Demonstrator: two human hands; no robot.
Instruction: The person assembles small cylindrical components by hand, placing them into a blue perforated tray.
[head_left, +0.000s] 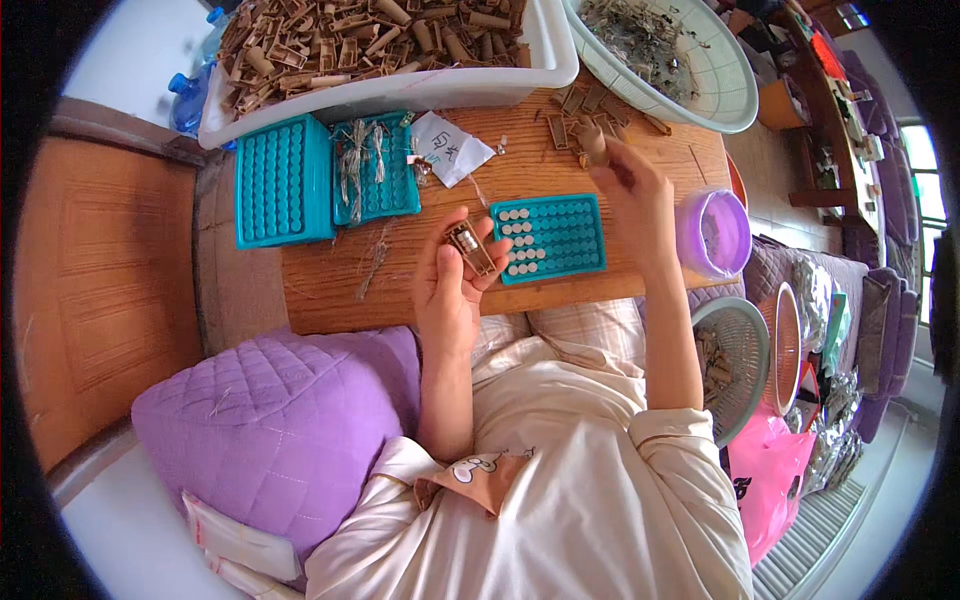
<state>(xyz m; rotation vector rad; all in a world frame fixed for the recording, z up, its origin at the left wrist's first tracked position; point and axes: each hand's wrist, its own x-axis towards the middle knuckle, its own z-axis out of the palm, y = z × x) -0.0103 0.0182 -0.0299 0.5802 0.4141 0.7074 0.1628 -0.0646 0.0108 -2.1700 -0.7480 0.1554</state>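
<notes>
My left hand (443, 285) holds a small brown plastic casing (468, 247) above the table's near edge, its hollow side up. Something silvery and shiny sits inside it, too small to make out. At the table's right side my right hand (645, 195) pinches a small rounded brown plastic piece (594, 147) between thumb and fingers. Between the two hands lies a teal tray (578, 238) with rows of round slots; white round pieces (515, 228) fill part of its left side. Beyond the right hand, several loose brown casings (560, 130) lie on the wood.
A white tub (390, 98) heaped with brown casings stands at the back, beside a pale green basket (735, 105) of thin metal parts. Stacked teal trays (285, 180), silvery wires (355, 165) and a paper (450, 148) are at left. A purple container (715, 235) stands right.
</notes>
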